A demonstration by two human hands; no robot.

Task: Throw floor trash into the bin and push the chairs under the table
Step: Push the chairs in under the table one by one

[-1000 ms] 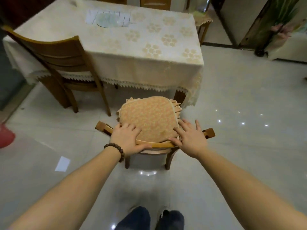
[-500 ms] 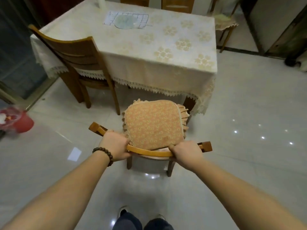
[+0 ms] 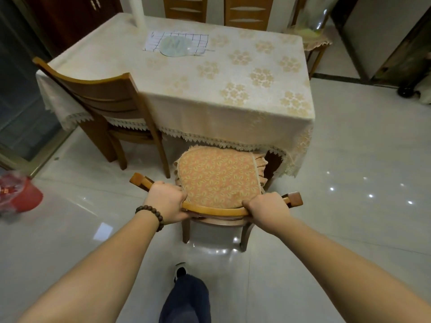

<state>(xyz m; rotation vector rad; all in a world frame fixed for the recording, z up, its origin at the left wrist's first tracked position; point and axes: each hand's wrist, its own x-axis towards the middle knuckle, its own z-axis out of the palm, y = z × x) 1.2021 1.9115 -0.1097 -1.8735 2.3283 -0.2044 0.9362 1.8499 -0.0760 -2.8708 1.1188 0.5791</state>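
A wooden chair (image 3: 217,212) with an orange patterned cushion (image 3: 219,176) stands at the near right corner of the table (image 3: 210,89), which wears a cream flowered cloth. The cushion's front edge lies just under the cloth's lace fringe. My left hand (image 3: 166,202) grips the left part of the curved top rail; a bead bracelet is on that wrist. My right hand (image 3: 268,212) grips the right part of the same rail. A second wooden chair (image 3: 105,106) stands to the left, its seat partly under the table. A red bin (image 3: 19,194) with a plastic liner sits on the floor at far left.
Two more chair backs (image 3: 217,9) show behind the table's far side. A small side table (image 3: 314,46) stands at the back right. A mat with a round plate (image 3: 175,44) lies on the table. My shoe and trouser leg (image 3: 184,292) are below the chair.
My hands went from resting flat on the rail to gripping it. The chair has moved toward the table, its cushion now reaching the lace fringe. The bin has come into view at left.
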